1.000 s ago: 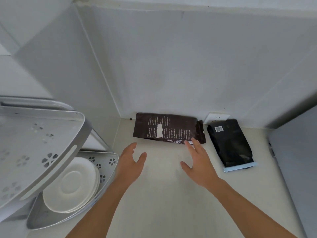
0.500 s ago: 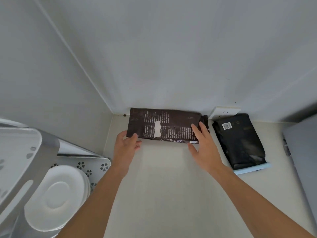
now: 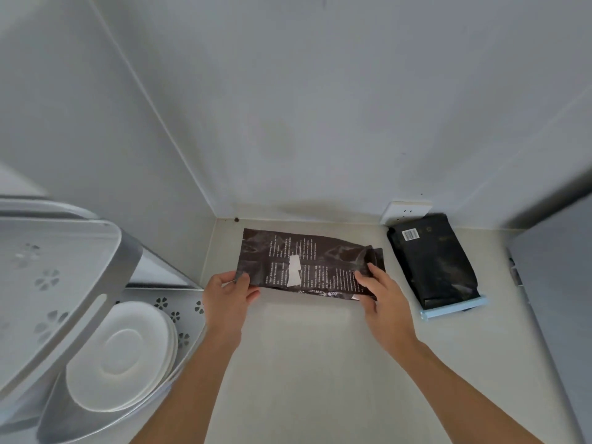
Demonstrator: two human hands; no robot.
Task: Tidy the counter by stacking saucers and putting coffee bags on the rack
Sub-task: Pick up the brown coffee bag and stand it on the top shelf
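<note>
A long dark brown coffee bag [image 3: 304, 261] with white print and a pale sticker lies sideways near the back wall. My left hand [image 3: 229, 298] pinches its lower left corner, and my right hand [image 3: 381, 293] grips its right end. A second, black coffee bag [image 3: 435, 261] with a light blue clip lies flat to the right, untouched. White saucers [image 3: 123, 354] sit stacked on the lower shelf of the grey corner rack [image 3: 189, 304] at the left.
The rack's upper shelf [image 3: 48, 274] overhangs the saucers at the far left. A white wall socket [image 3: 405, 211] sits behind the black bag. A grey appliance side [image 3: 557, 283] bounds the counter [image 3: 304, 363] on the right.
Both hands reached forward to the brown bag and closed on its two ends. The bag now sits pulled away from the back wall, toward me.
</note>
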